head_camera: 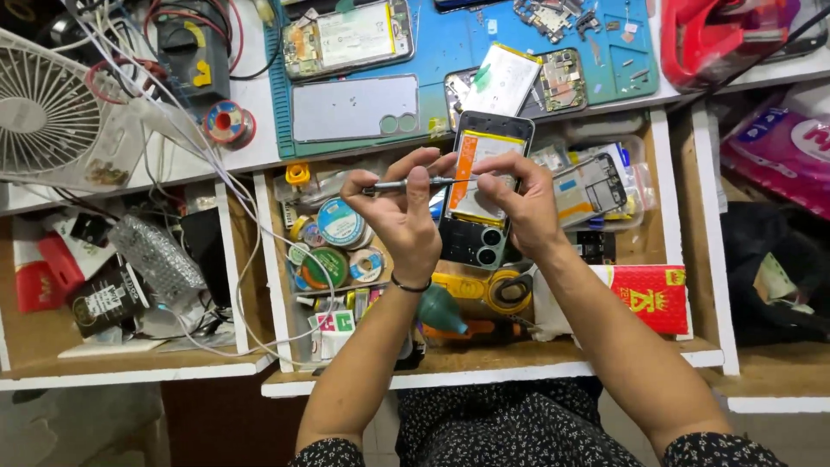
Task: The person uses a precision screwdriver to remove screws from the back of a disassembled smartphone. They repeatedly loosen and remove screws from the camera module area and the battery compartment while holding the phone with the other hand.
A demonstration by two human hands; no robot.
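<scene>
Opened phone (484, 195) held above open drawer (484, 350), between left hand (399, 216) and right hand (523, 203). Screwdriver (406, 183) across both hands. Tape rolls (339, 246) in drawer, left of phone. Work mat (450, 43) behind, on bench. Fan (43, 108) far left.

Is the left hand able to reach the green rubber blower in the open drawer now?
Probably not at once: the left hand is holding a thin metal tool. The green blower lies uncovered below the wrist.

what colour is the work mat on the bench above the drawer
Blue with a teal-green edge; the work mat shows clearly at the top of the head view.
</scene>
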